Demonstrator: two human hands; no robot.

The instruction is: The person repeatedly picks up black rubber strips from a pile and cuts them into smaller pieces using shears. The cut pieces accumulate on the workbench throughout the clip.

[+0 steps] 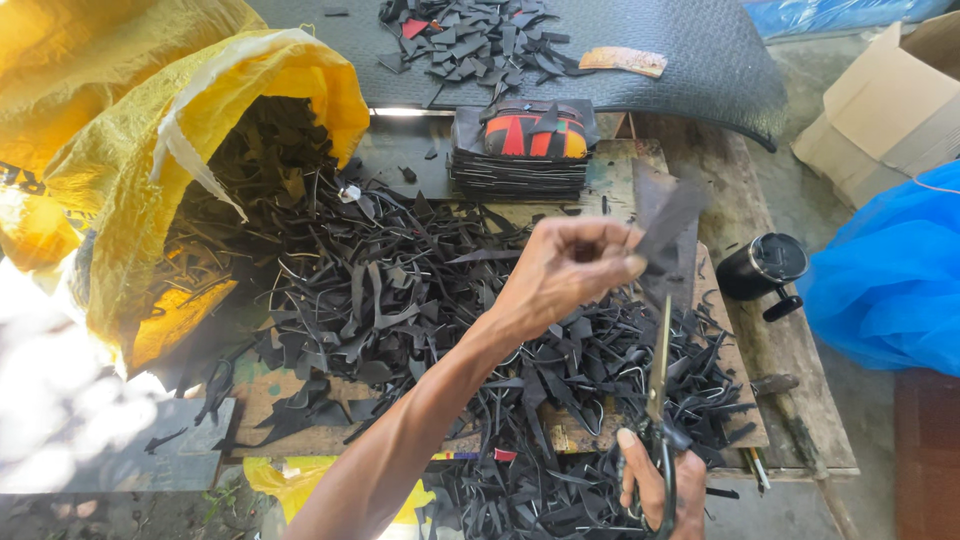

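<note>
Nearest, the right hand (662,487) grips scissors (659,400), blades pointing up. Above them the left hand (567,268) pinches a dark scrap (668,222) over the table (800,400), heaped with black offcuts (400,290). Beyond, a yellow sack (150,150) spills more.

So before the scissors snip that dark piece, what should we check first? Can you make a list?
1. Left hand pinches the dark piece firmly: ok.
2. Right hand is in the scissors handles: ok.
3. Blades point up toward the piece: ok.
4. Blades open enough to cut: cannot tell, they show as one thin line.
5. Left fingers are off the cutting line: cannot tell, they sit close above the blade tip.
6. Scrap pile lies below to catch offcuts: ok.
</note>
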